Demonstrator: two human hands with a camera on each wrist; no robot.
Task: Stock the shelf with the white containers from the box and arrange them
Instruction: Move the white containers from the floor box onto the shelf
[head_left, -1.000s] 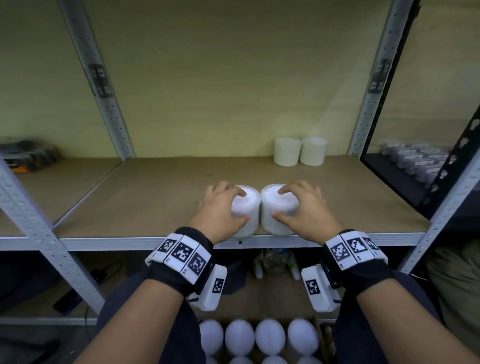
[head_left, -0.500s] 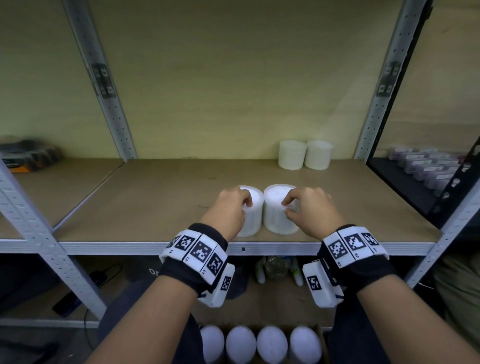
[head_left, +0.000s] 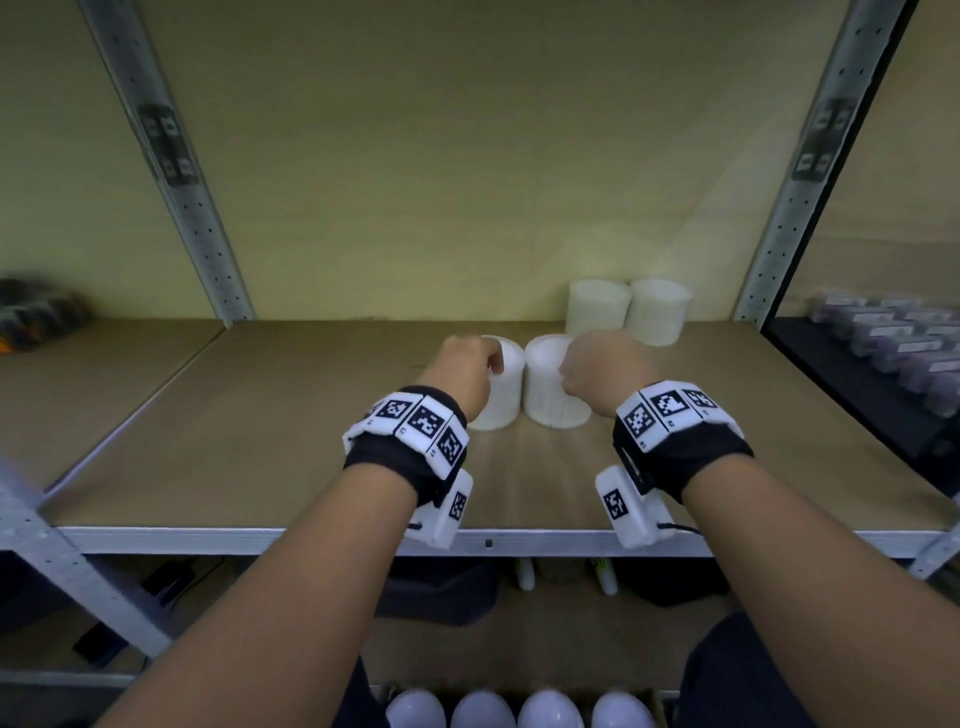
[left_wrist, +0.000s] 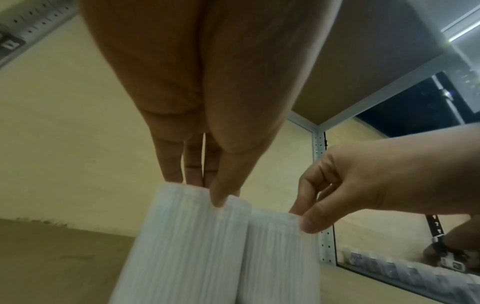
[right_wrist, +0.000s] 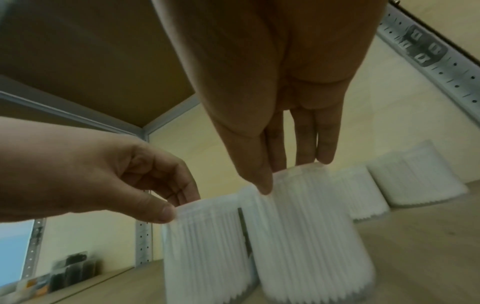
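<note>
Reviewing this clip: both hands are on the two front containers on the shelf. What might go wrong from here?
1. Each hand, left hand and right hand, pinches only the top rim of its container; pushed from that high, one might tip.
2. The back pair stands close behind on the right; pushing further may knock it.
3. The front two look pressed together, so moving one could drag the other.

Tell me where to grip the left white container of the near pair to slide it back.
Take the left white container at its top rim, from above, as the left hand does now. It stands upright and touches the right container, so its inner side is blocked. Probably safest: thumb on the near rim, fingers behind.
</note>
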